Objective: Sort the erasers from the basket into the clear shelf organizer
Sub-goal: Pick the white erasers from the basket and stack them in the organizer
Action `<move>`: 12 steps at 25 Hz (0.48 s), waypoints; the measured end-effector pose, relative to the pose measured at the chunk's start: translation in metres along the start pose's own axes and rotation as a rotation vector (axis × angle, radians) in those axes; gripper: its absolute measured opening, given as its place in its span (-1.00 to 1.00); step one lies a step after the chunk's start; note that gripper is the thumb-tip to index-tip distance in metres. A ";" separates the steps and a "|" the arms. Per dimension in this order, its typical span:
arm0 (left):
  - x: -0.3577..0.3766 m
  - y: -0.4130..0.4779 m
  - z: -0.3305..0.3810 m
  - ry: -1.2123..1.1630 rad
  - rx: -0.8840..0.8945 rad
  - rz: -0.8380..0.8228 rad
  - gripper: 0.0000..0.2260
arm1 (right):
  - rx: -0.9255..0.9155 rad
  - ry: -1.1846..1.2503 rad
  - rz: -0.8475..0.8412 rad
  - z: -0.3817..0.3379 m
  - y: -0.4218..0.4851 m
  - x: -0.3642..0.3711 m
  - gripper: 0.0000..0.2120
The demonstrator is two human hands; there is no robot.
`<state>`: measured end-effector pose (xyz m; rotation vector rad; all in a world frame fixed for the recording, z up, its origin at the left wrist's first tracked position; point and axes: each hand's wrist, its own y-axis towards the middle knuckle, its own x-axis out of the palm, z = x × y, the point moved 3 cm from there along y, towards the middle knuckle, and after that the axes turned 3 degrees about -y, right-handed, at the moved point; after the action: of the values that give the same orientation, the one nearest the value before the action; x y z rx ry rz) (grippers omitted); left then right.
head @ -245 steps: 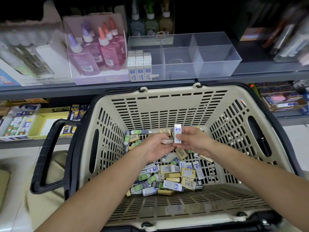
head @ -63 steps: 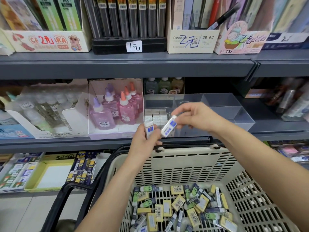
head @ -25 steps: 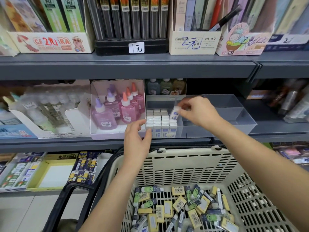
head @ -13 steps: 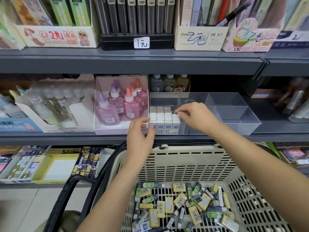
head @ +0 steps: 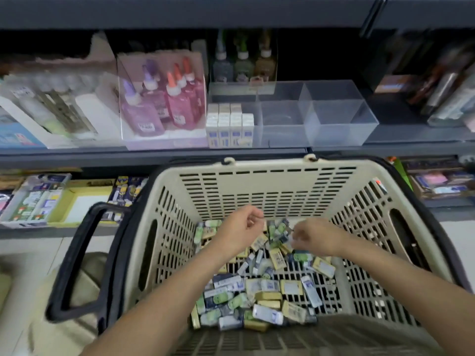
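Now the clear shelf organizer (head: 334,119) holds white erasers (head: 230,124) upright in its leftmost compartment, long axes vertical, one more than half a second ago. Both hands have dropped from the shelf into the beige slotted plastic basket (head: 267,186). Left hand (head: 240,231) hovers with fingers loosely curled, holding nothing; right hand (head: 312,236) is blurred, so its grip cannot be told. Loose erasers (head: 259,291) lie flat, pointing every way.
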<state>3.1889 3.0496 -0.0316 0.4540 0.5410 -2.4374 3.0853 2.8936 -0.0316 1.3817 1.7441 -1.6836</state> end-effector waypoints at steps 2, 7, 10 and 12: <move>0.018 -0.003 -0.019 0.067 -0.088 -0.133 -0.81 | 0.079 -0.148 -0.251 0.014 0.003 0.032 -0.80; 0.016 -0.009 -0.043 0.091 -0.176 -0.154 -0.86 | 0.130 -0.274 -0.333 0.018 0.006 0.080 -0.71; 0.009 -0.009 -0.047 0.080 -0.207 -0.107 -0.89 | 0.138 -0.369 -0.236 0.011 0.005 0.084 -0.70; 0.009 -0.008 -0.048 0.085 -0.208 -0.100 -0.89 | 0.154 -0.312 -0.225 0.009 0.004 0.084 -0.69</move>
<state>3.1866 3.0738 -0.0751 0.4542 0.8632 -2.4299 3.0465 2.9172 -0.1024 0.9415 1.6665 -2.0638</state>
